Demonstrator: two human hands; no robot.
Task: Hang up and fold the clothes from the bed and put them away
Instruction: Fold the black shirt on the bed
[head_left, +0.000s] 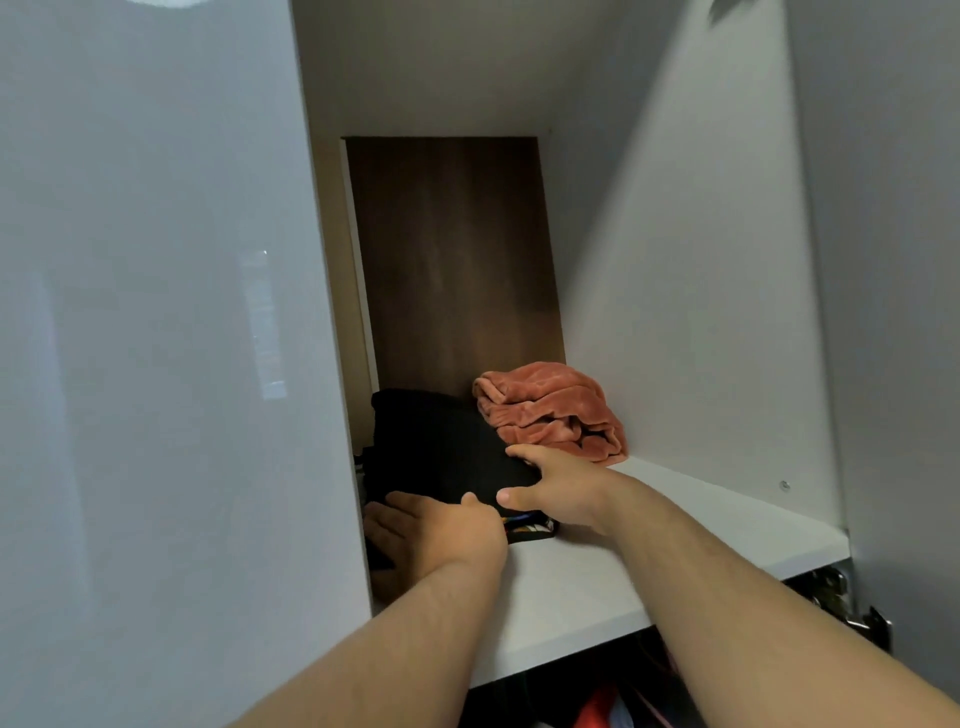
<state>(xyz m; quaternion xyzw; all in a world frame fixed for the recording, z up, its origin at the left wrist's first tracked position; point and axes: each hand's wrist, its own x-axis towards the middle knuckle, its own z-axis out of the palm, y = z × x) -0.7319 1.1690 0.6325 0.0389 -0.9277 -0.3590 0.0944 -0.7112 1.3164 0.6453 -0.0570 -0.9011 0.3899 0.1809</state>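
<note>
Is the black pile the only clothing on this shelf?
No: an orange garment also lies on the shelf, right of the black pile.

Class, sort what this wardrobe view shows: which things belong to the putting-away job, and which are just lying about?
In the job: black folded clothes, left hand, right hand, white shelf.
Lying about: rust-coloured garment, door hinge, clothes below the shelf.
</note>
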